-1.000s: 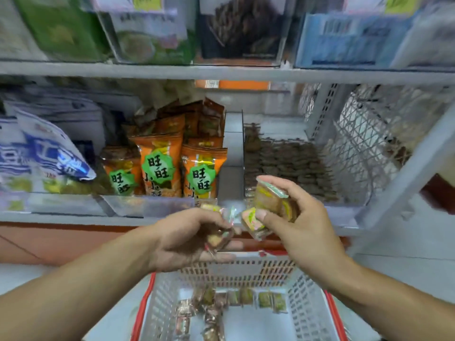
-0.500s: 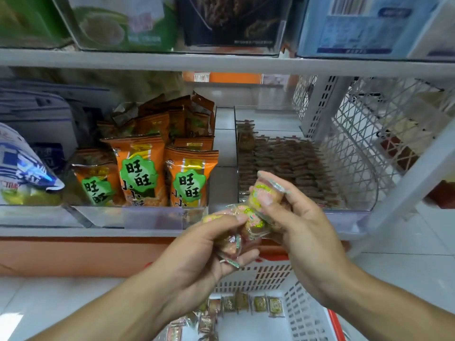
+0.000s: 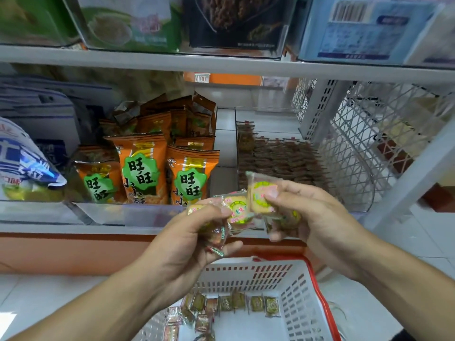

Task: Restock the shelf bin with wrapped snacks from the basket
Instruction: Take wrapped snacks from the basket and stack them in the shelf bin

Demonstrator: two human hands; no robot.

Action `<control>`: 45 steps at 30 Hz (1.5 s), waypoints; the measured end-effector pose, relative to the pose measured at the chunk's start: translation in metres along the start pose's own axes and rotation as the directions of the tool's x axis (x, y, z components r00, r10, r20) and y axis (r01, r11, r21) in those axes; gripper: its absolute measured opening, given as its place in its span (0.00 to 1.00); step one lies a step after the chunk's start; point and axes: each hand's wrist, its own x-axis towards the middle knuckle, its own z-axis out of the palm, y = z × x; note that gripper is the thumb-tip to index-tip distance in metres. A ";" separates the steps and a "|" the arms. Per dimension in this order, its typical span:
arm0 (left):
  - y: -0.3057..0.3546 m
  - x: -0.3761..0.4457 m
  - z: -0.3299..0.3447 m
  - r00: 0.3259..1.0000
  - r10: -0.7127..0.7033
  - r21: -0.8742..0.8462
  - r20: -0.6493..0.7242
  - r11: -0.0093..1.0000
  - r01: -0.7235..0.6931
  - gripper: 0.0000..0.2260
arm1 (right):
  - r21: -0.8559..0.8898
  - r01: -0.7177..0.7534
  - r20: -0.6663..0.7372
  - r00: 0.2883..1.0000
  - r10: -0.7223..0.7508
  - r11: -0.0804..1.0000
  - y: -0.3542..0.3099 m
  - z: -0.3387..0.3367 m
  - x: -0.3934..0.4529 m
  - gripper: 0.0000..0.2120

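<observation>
Both hands (image 3: 194, 232) (image 3: 312, 217) raised, fingers (image 3: 278, 193) pinching.

The light on my view is even and bright, soft daylight-white, with no hard shadows. A pale glare patch sits on the floor (image 3: 7, 321) left of the basket (image 3: 317, 286). The wide lens bows the shelf edge (image 3: 221, 66) and stretches the corners. Packets above that edge look smeared, and my hands are slightly soft.
</observation>
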 end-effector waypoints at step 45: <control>-0.015 0.007 -0.011 0.933 -0.338 0.084 0.119 0.940 0.330 0.09 | -0.362 0.194 0.103 0.981 -0.167 0.912 -0.007 -0.019 0.000 0.19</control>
